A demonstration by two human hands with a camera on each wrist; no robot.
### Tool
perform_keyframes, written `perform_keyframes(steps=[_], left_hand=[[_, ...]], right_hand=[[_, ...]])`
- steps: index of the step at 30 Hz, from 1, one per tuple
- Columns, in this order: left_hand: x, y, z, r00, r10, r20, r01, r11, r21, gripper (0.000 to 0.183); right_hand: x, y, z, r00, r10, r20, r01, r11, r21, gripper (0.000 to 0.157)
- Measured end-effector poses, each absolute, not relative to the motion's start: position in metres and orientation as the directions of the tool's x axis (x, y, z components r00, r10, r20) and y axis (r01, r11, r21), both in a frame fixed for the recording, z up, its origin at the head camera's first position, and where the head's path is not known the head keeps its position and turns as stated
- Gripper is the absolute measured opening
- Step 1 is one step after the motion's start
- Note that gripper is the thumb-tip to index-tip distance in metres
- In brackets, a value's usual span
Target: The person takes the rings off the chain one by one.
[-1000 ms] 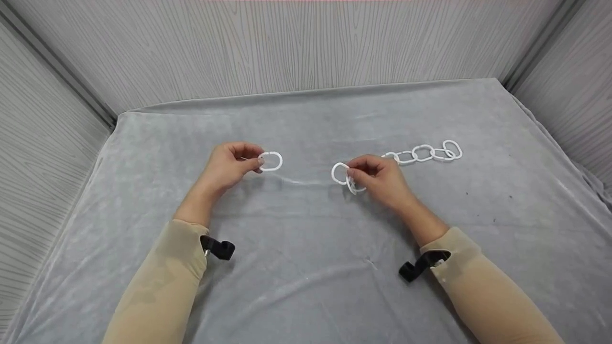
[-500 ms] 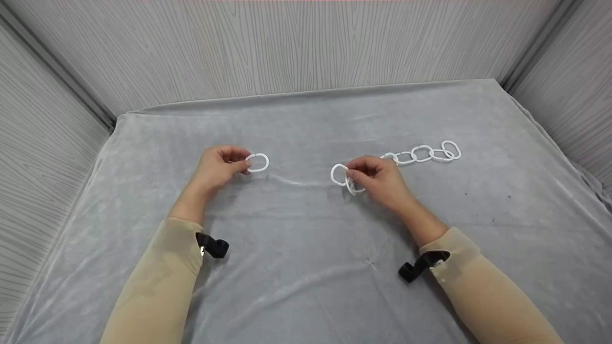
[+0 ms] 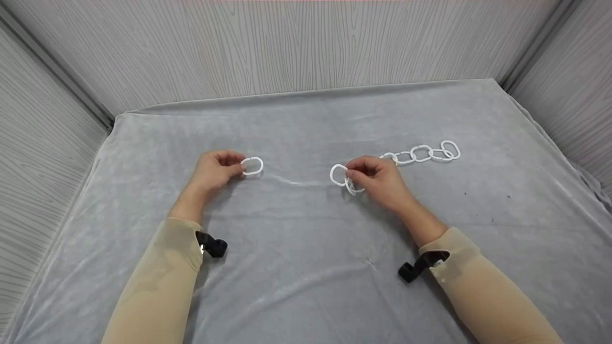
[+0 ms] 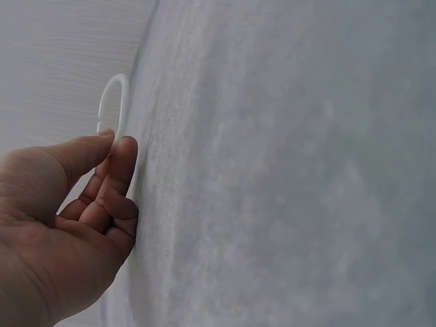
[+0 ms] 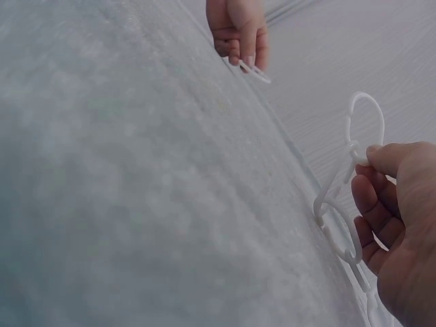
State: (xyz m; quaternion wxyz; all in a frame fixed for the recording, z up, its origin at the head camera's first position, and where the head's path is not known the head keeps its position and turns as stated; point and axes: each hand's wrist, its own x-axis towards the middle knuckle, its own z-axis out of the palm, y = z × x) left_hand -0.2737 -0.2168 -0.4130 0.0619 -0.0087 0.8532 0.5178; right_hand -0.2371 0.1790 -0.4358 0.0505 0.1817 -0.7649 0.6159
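Observation:
Between thumb and fingertips my left hand [image 3: 213, 170] pinches a single white plastic link [image 3: 261, 166], oval, with a small gap in its side visible in the left wrist view. It is close above the cloth. My right hand [image 3: 381, 177] pinches the end link [image 3: 332, 176] of a white plastic chain [image 3: 421, 154]. From that link further links hang below the fingers in the right wrist view. The chain runs on behind the hand and lies on the cloth to the right, its far end link folded over. The hand hides part of the chain. The loose link and the chain are well apart.
A grey cloth [image 3: 296, 267] with creases covers the table. Pale wood-grain panels [image 3: 306, 43] rise behind and at both sides. Small dark specks dot the cloth at right. A black mount [image 3: 213, 244] sits on the left sleeve, another black mount [image 3: 420, 266] on the right.
My left hand has drawn left and slightly toward me with the single link, widening the distance to the chain. My right hand keeps its hold on the end link, nearly still.

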Motion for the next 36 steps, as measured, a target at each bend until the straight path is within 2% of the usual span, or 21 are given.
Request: perform_keyframes(steps=[10,21,36], left_hand=[[-0.2747,-0.2153,-0.416,-0.996,0.053,-0.069,-0.035,0.476,0.879,0.027],[-0.2767,-0.2143,-0.4192,-0.998,0.037,-0.053,-0.028,0.501,0.865,0.024],[-0.2763,-0.212,-0.4211,-0.998,0.028,-0.055,-0.031,0.542,0.84,0.023]], right_hand=[[-0.238,0.1782,-0.435,-0.929,-0.221,0.297,-0.337,0.171,-0.926,0.014],[-0.2398,0.1792,-0.4355,-0.925,-0.234,0.301,-0.344,0.174,-0.923,0.01],[-0.2384,0.1802,-0.4371,-0.924,-0.245,0.294,-0.342,0.179,-0.923,0.016]])
